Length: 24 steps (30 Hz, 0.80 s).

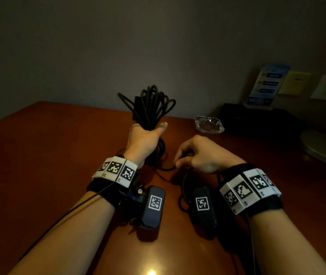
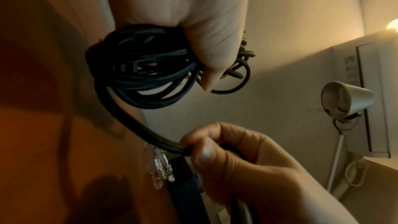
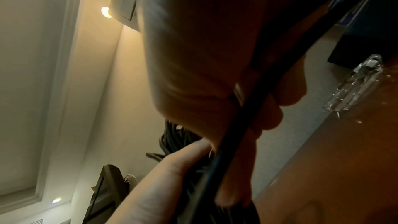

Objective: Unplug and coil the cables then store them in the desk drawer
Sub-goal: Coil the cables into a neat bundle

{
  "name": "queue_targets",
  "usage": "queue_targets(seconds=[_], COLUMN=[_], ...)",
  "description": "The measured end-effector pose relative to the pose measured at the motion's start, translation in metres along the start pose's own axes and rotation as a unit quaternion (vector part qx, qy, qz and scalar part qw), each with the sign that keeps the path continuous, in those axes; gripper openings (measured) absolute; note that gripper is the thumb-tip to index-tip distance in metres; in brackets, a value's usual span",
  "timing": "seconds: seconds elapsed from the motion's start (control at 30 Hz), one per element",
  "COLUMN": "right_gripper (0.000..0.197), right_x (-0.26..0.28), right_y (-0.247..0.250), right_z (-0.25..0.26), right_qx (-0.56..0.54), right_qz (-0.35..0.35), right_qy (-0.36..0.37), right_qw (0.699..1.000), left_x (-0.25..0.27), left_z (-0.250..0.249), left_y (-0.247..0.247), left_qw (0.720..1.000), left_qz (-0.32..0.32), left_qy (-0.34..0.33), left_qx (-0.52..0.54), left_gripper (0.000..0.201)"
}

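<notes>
A bundle of coiled black cable (image 1: 151, 108) stands upright in my left hand (image 1: 145, 138), which grips it round its middle above the brown desk (image 1: 49, 155). Loops stick out above and below the fist. The left wrist view shows the same coil (image 2: 142, 72) under my palm. A loose strand (image 1: 165, 168) runs from the coil's bottom to my right hand (image 1: 195, 153), which pinches it between thumb and fingers just above the desk. In the right wrist view the black strand (image 3: 243, 120) crosses my curled fingers. No drawer is in view.
A clear glass ashtray (image 1: 209, 124) sits on the desk behind my right hand. A black box (image 1: 261, 120) with a leaflet stand (image 1: 265, 86) is at the back right, a round grey base (image 1: 324, 147) at the right edge. The wall runs behind the desk.
</notes>
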State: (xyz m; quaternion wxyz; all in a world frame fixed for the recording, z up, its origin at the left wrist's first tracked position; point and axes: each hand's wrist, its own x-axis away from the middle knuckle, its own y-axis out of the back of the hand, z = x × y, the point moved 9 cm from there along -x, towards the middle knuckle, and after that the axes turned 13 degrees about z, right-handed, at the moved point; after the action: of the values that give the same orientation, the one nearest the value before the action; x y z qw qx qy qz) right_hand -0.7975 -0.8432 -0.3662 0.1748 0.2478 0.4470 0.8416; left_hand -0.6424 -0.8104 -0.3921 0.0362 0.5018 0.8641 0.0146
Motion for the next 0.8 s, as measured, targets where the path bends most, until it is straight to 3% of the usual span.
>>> queue_targets(seconds=[0.13,0.23,0.37,0.47,0.57,0.63,0.7,0.77,0.8], right_gripper=[0.012,0.029,0.03,0.028,0.039,0.042,0.04,0.046,0.049], right_x=[0.001,0.004,0.011,0.014,0.015,0.015,0.012,0.009,0.006], right_y=[0.006,0.016,0.031,0.034,0.035,0.033,0.032,0.03,0.028], right_z=[0.003,-0.002,0.0,-0.004,-0.003,-0.004,-0.005,-0.004,-0.004], right_qx=[0.007,0.0,-0.025,-0.057,-0.07,-0.086,-0.111,-0.121,-0.122], right_qz=[-0.034,-0.079,-0.163,-0.189,-0.188,-0.188,-0.19,-0.178,-0.17], right_qy=[0.0,-0.012,0.011,0.012,0.026,0.031,0.034,0.035,0.036], right_qw=[0.999,0.997,0.986,0.98,0.979,0.978,0.975,0.976,0.977], left_x=[0.007,0.012,0.019,0.026,0.035,0.035,0.03,0.023,0.021], left_z=[-0.013,-0.021,-0.022,-0.024,-0.026,-0.024,-0.022,-0.015,-0.014], left_y=[-0.016,-0.032,-0.047,-0.057,-0.069,-0.071,-0.066,-0.059,-0.058], left_qw=[0.995,0.984,0.972,0.962,0.948,0.946,0.953,0.965,0.968], left_qz=[0.071,0.147,0.214,0.259,0.311,0.318,0.294,0.254,0.243], left_qy=[-0.063,-0.101,-0.093,-0.081,-0.071,-0.068,-0.057,-0.046,-0.045], left_qx=[-0.011,-0.005,0.02,0.015,0.011,0.013,0.036,0.037,0.04], left_gripper=[0.053,0.045,0.031,0.019,0.03,0.026,0.003,0.029,0.028])
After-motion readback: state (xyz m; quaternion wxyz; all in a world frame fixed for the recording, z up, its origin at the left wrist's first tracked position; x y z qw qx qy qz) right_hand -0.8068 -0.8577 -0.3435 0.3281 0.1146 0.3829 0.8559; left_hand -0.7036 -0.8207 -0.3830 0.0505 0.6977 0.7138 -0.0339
